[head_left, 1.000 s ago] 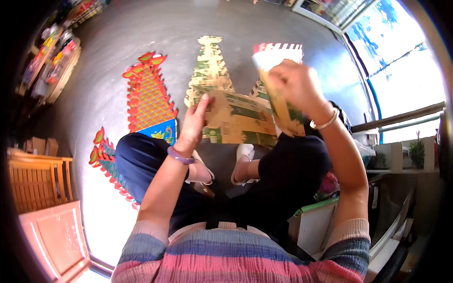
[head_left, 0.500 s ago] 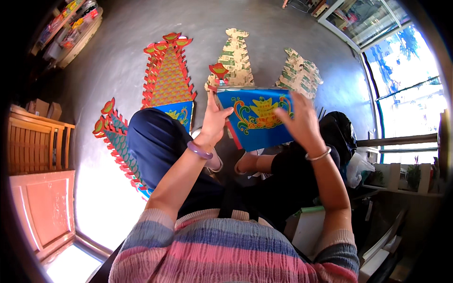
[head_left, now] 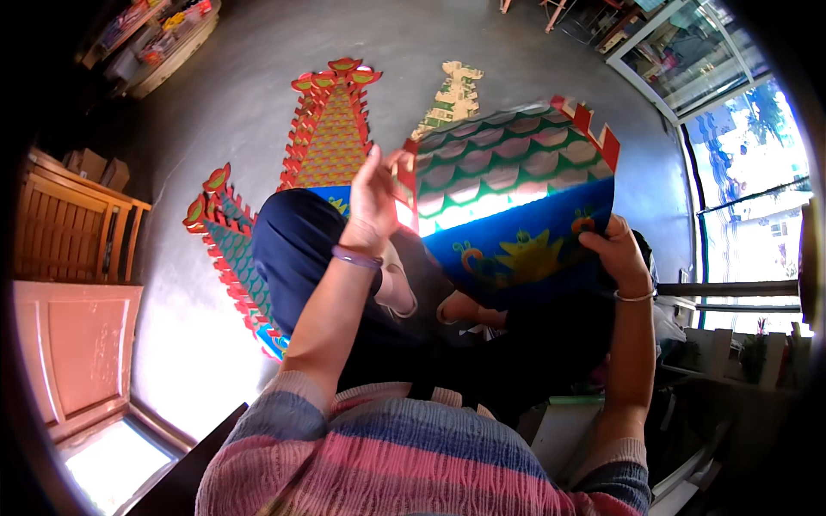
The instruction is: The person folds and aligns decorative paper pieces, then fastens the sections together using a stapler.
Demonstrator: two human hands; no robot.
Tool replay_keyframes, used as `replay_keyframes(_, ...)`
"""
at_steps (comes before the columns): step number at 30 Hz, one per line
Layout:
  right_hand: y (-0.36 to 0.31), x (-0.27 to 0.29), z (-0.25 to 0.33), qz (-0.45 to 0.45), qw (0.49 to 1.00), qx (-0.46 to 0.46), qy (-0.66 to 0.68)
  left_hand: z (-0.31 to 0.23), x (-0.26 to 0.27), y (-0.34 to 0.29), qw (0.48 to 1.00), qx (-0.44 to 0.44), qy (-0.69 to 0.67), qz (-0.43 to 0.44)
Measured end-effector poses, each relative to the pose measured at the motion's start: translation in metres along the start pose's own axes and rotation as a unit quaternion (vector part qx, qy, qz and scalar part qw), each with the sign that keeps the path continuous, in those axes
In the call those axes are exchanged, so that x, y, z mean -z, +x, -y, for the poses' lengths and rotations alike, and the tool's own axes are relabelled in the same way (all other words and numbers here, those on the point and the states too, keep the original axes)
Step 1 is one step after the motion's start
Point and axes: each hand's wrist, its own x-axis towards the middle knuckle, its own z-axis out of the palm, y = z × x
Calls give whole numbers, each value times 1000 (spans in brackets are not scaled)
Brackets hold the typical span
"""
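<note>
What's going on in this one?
A person's right hand grips the lower right of a large paper sheet, green scales over a blue band; the left hand is at its left edge. On the floor lie a yellow cutout with red edges, a green cutout further left, and a pale cutout, partly hidden behind the sheet.

"Shop or home?"

"Undetermined, though it suggests a small shop: goods [head_left: 163, 39] crowd a shelf [head_left: 179, 64] at 10 o'clock; a glass panel [head_left: 688, 56] stands at 2."

"And homely touches?"

"A plant [head_left: 753, 354] toward 4, slatted wood [head_left: 60, 228] at 9, window [head_left: 744, 163] nearing 3."
</note>
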Motion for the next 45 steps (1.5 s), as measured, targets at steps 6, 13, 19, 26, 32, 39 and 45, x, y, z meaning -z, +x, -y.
replay_keyframes(6, -22, 32, 18, -7, 971, -42, -236, -39, -19, 21, 996, -19, -51, 73)
replay_keyframes(13, -20, 58, -46, -116, 949, -48, -289, -97, -58, 30, 979, -188, 38, 62)
replay_keyframes(19, 5, 65, -101, -201, 910, -5, -362, -143, -86, 21, 953, -269, 99, 98)
replay_keyframes(26, 35, 66, -137, -247, 880, -3, -405, -147, -140, -14, 923, -346, 134, 104)
replay_keyframes(32, 70, 25, -61, -192, 964, 43, -179, -66, -163, -13, 930, -226, 274, 98)
replay_keyframes(39, 74, -78, 76, -115, 974, 175, -87, 12, -152, -13, 928, -66, 346, 120)
replay_keyframes(45, 75, -56, 46, -270, 950, 150, -31, 2, -144, -15, 953, -127, 236, 144)
